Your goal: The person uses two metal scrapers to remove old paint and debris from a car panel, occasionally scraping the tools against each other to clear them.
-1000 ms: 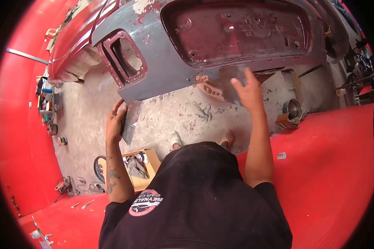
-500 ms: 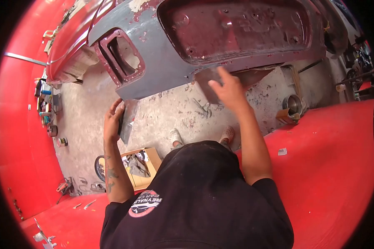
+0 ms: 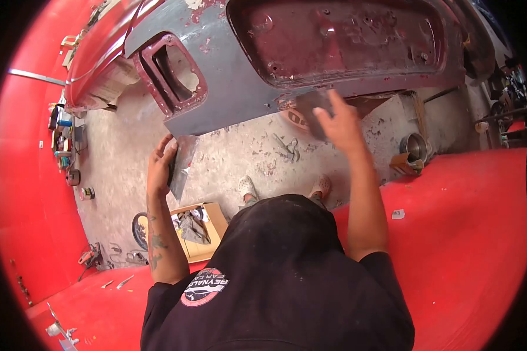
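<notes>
My left hand is closed on the edge of a thin grey sheet, which hangs near the lower left corner of a grey-and-maroon car body panel. Its fingers point upward and a dark part shows beneath the thumb. Blurred by motion, my right hand has its thumb and index finger apart over a dark flat sheet under the panel's lower edge. That sheet moves along with the hand; the other fingers are hidden. Beside it appears a blurred rounded patch with dark lettering.
A cardboard box with rags stands by my left forearm. A metal pot sits at the right. Tools and paint flakes lie on the concrete floor. Red sheeting covers the ground behind me. Cans line the left.
My right hand and the dark sheet have shifted to the right, and the lettered patch has come into view. My left hand and its grey sheet are almost unchanged.
</notes>
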Tool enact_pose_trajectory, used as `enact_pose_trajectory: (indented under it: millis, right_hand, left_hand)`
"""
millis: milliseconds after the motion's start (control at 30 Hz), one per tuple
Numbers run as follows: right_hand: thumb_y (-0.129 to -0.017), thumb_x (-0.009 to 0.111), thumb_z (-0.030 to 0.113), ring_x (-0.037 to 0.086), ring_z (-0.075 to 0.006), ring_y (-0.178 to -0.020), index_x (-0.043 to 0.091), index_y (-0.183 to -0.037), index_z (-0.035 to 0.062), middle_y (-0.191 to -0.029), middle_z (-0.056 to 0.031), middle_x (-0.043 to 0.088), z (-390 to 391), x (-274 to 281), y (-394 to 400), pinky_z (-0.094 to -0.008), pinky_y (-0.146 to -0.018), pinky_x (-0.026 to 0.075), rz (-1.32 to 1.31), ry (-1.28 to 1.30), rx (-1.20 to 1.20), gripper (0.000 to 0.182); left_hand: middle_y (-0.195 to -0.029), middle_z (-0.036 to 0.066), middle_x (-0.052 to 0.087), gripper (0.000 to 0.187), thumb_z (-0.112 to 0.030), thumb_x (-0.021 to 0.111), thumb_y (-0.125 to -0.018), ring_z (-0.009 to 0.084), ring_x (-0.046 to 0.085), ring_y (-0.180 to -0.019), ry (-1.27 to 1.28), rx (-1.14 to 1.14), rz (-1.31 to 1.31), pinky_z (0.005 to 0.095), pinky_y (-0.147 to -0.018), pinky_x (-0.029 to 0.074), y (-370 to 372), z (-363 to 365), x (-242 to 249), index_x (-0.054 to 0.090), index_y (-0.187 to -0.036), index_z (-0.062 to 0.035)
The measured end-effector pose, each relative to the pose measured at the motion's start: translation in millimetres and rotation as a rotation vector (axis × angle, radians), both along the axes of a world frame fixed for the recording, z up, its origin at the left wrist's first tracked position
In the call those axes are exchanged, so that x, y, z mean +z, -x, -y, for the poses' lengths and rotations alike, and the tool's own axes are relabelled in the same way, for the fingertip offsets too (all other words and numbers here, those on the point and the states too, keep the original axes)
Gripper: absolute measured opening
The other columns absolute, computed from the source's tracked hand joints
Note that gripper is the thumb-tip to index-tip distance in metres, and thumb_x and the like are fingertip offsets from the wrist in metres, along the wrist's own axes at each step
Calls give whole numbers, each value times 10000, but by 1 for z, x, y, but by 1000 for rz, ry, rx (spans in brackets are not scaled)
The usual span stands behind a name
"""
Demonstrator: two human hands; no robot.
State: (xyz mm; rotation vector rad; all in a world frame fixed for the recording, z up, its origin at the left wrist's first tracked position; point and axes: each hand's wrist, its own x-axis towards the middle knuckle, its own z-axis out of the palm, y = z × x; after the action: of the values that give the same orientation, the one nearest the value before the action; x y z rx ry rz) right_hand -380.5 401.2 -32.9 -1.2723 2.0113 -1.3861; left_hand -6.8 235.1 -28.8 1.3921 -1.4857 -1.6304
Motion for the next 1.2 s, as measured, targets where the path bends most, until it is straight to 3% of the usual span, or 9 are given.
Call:
enact_pose_trajectory:
  millis: [33,267,433,533,700,900,1033,1100,1200]
  right_hand:
    - [-854,642,119,612,-459,-792,525,-1128,-1,-828,-263,623,1,2,-5,-425,-676,487,-30,-110,9,322]
    - [-862,629,130,586,-486,-832,519,-1077,4,-846,-266,610,-7,-20,19,-464,-683,477,-24,212,-37,272]
    - [-856,641,133,605,-470,-856,532,-1053,1,-883,-265,624,9,-21,-21,-450,-681,488,-114,14,202,261]
    - [-852,635,135,606,-465,-872,526,-1078,11,-889,-286,616,-6,-8,5,-496,-672,475,17,164,-37,281]
    - [-865,626,178,596,-476,-844,527,-1061,37,-810,-278,609,10,-27,-20,-500,-659,469,-132,8,157,262]
    - [-862,617,118,587,-482,-832,501,-1104,43,-815,-277,604,-6,-19,0,-477,-645,471,6,202,-60,278]
    - [-861,613,104,591,-484,-837,504,-1098,20,-841,-284,614,8,-27,-26,-472,-653,480,-148,39,86,274]
    - [-866,608,104,591,-486,-826,505,-1090,12,-838,-288,612,6,-24,-19,-489,-651,474,-204,146,35,264]
    - [-868,614,113,597,-486,-797,512,-1046,21,-791,-272,614,0,-12,-9,-516,-640,455,3,211,-112,224]
  left_hand:
    - [-1135,81,631,452,-179,537,-965,99,606,-866,-10,-5,-10,213,-715,494,0,1,0,468,-1373,4]
    - [-1129,70,632,450,-182,537,-966,88,597,-850,1,-17,16,205,-698,486,6,-1,5,474,-1368,9]
    - [-1119,65,632,476,-187,540,-961,72,578,-799,19,13,58,196,-669,469,7,-3,7,462,-1387,11]
    - [-1119,68,629,486,-190,543,-959,67,563,-768,42,-12,28,194,-651,459,6,-7,6,458,-1395,7]
    - [-1107,69,629,480,-182,541,-957,64,550,-743,22,4,41,197,-636,452,9,-7,11,464,-1395,-1]
    - [-1101,78,635,486,-177,543,-953,68,568,-747,23,8,24,202,-644,462,7,-10,12,460,-1394,9]
    - [-1150,92,620,500,-183,544,-955,64,582,-823,19,-20,69,191,-686,466,7,-6,13,444,-1399,22]
    - [-1167,97,614,500,-185,543,-955,69,584,-847,11,-14,43,193,-703,467,8,-7,13,443,-1400,21]
    - [-1190,103,607,500,-188,544,-956,85,591,-888,-3,-24,10,203,-733,473,6,-8,12,444,-1400,20]
